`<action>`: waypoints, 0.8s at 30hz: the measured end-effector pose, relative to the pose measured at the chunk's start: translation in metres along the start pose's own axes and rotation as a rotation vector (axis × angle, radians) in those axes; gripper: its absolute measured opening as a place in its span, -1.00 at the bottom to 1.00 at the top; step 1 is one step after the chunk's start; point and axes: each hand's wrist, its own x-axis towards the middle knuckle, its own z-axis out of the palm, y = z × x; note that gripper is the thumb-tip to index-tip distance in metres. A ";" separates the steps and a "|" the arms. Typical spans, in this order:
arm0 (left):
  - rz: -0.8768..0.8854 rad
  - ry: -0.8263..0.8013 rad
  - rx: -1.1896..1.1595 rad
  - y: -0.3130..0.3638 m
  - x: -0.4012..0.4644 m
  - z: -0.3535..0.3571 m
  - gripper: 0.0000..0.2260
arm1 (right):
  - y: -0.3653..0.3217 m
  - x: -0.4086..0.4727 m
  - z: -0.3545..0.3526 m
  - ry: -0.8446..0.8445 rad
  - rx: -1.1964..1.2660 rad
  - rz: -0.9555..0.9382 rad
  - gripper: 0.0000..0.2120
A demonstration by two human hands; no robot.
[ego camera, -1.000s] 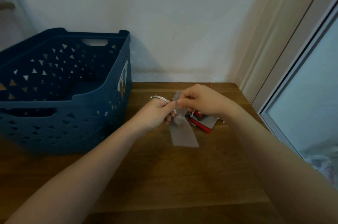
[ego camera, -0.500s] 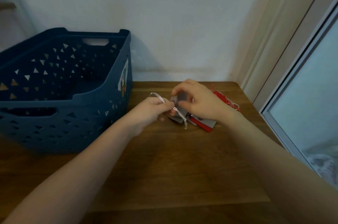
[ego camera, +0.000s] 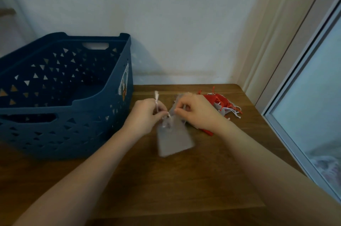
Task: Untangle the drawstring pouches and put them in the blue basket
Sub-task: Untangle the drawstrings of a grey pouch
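From the head camera we look down on a wooden tabletop [ego camera: 166,179] pushed against a pale wall. At about ten o'clock from the middle of it stands the blue basket [ego camera: 60,129], with triangle cut-outs in its walls and nothing that we can see inside.

Our left hand [ego camera: 147,116] has its fingers curled round a white drawstring [ego camera: 156,100], whose loose end sticks up past the knuckles toward twelve o'clock. Our right hand [ego camera: 195,111], just beside it at three o'clock, pinches the top edge of a grey pouch [ego camera: 174,140]. The pouch hangs toward six o'clock from between the two hands and is blurred, so we cannot tell whether its lower edge touches the tabletop.

Behind the right hand, toward two o'clock, lies the rest of the pile [ego camera: 221,104]: red and grey pouches with red and white cords crossing over each other. How many there are we cannot tell.

We judge the pouches to be very light, soft and limp, with nothing fragile about them. The cloth gives no firm edge, so the gathered mouth where the cord runs is the best place to hold. The cords are thin and likely to snag, and a hard pull may tighten a knot or drag the whole pile along. We would keep one hand on the pouch mouth and ease the cord out with the other.
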 end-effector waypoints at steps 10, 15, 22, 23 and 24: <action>0.426 0.163 0.078 -0.011 0.000 0.001 -0.92 | -0.007 0.001 0.010 0.056 0.339 0.186 -0.85; 0.433 0.181 0.071 -0.010 0.001 0.000 -0.93 | -0.007 -0.003 0.010 -0.035 0.537 0.228 -0.87; 0.315 0.218 -0.037 -0.009 -0.001 -0.006 -0.92 | -0.008 -0.001 0.015 -0.016 0.465 0.152 -0.91; 0.323 0.206 -0.033 -0.008 -0.001 -0.007 -0.92 | -0.009 0.000 0.014 0.001 0.431 0.129 -0.92; 0.330 0.187 -0.026 -0.008 -0.001 -0.009 -0.91 | -0.009 0.000 0.011 0.040 0.351 0.098 -0.94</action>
